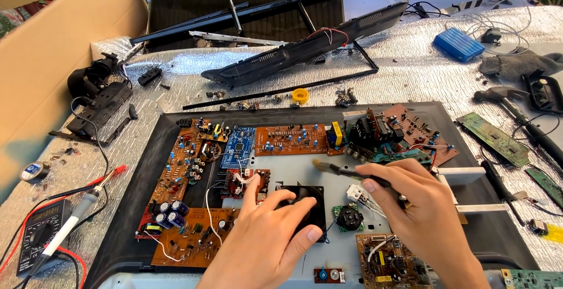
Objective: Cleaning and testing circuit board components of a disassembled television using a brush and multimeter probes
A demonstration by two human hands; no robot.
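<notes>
Left hand (275,230): grip clamped on black fan (305,207), mid-panel. Right hand (422,207): grip pinching brush (346,171), bristles left, near blue board (237,147).

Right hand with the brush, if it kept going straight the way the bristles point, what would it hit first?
The right hand aims the brush up and left. Likely the bare grey panel first, then the orange circuit board beyond; the brush's height above the panel is unclear.
</notes>
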